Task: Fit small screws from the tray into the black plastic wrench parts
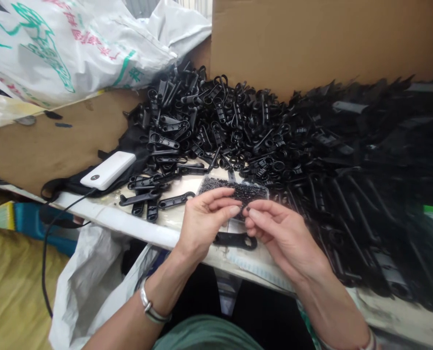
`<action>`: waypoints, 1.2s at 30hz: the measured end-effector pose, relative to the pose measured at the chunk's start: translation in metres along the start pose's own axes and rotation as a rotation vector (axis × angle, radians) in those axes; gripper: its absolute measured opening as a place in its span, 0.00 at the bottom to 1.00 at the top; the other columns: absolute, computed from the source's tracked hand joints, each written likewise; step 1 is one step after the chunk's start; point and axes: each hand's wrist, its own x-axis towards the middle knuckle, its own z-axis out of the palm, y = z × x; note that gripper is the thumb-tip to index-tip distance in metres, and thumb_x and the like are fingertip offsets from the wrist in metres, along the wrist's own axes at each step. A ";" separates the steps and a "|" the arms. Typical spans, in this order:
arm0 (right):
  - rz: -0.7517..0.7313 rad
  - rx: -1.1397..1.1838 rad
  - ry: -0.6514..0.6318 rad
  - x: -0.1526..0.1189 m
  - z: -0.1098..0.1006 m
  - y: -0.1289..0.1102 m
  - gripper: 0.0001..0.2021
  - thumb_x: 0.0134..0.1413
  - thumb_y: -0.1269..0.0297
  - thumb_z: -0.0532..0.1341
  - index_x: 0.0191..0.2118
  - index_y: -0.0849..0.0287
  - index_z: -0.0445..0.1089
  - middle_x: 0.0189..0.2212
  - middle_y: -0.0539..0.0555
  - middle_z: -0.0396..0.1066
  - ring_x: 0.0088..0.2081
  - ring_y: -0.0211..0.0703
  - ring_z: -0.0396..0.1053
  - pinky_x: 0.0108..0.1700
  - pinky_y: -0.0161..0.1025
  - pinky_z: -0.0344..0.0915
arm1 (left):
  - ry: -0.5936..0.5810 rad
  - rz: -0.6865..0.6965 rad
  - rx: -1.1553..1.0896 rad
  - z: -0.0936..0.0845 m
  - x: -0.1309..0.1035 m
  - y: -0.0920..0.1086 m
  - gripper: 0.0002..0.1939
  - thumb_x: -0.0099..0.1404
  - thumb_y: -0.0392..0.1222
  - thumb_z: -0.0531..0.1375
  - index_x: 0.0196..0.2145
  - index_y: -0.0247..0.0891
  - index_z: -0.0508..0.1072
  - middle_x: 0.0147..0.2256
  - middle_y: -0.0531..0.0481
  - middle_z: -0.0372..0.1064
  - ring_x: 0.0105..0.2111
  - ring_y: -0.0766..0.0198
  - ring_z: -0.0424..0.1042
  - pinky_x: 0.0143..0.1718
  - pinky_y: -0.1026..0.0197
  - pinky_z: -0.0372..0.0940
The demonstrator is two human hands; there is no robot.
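The two bare hands meet over the front part of the table, with their fingertips near to each other but apart. The right hand has its thumb and index finger closed in a pinch, and between their tips there is a small dark piece. Its other fingers are curled below. The left hand has its thumb brought close to the bent fingers, with the index finger reaching over it; I cannot tell if these fingertips touch or if they hold something. A metal bracelet is on the left wrist.

Just behind the fingers stands a clear box, full of tiny black pieces, and the hands partly cover it. A long black part with a round hole at its end lies flat below the fingers, near the front edge of the table. To the left of the box lie several similar loose parts. Behind it rises a big heap of black parts, and it spreads widely to the right, where it is blurred. A white device with a black cable lies on black cloth at the left. Upright cardboard stands behind the heap.
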 end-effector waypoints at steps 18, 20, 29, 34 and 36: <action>-0.254 -0.425 0.067 -0.008 0.006 0.005 0.05 0.50 0.65 0.67 0.32 0.61 0.73 0.23 0.49 0.73 0.24 0.33 0.70 0.27 0.26 0.68 | -0.006 -0.020 -0.011 0.004 -0.006 -0.002 0.17 0.50 0.30 0.70 0.39 0.35 0.77 0.29 0.51 0.78 0.28 0.71 0.75 0.33 0.74 0.68; -0.287 -0.467 0.091 -0.009 0.008 0.003 0.04 0.50 0.67 0.66 0.32 0.61 0.74 0.23 0.49 0.73 0.25 0.33 0.71 0.28 0.25 0.68 | 0.004 -0.023 -0.011 0.005 -0.006 -0.002 0.16 0.50 0.30 0.69 0.39 0.35 0.77 0.29 0.51 0.78 0.28 0.70 0.76 0.33 0.73 0.69; -0.265 -0.613 0.162 -0.015 0.013 0.003 0.04 0.52 0.66 0.64 0.30 0.61 0.75 0.19 0.48 0.73 0.21 0.32 0.71 0.26 0.23 0.69 | 0.074 0.022 0.011 0.008 -0.010 -0.009 0.13 0.50 0.30 0.69 0.36 0.37 0.78 0.29 0.52 0.78 0.30 0.68 0.77 0.34 0.72 0.71; -0.273 -0.677 0.132 -0.018 0.014 -0.002 0.05 0.54 0.67 0.63 0.34 0.60 0.76 0.22 0.49 0.75 0.23 0.32 0.72 0.29 0.24 0.70 | 0.091 0.101 0.068 0.011 -0.014 -0.011 0.10 0.52 0.29 0.68 0.33 0.37 0.78 0.30 0.53 0.79 0.31 0.69 0.78 0.36 0.73 0.72; -0.266 -0.679 0.138 -0.018 0.013 -0.004 0.05 0.54 0.67 0.63 0.33 0.61 0.75 0.22 0.49 0.75 0.23 0.32 0.72 0.28 0.23 0.70 | 0.088 0.111 0.077 0.013 -0.015 -0.011 0.09 0.52 0.29 0.68 0.32 0.37 0.78 0.30 0.53 0.79 0.31 0.68 0.78 0.36 0.73 0.72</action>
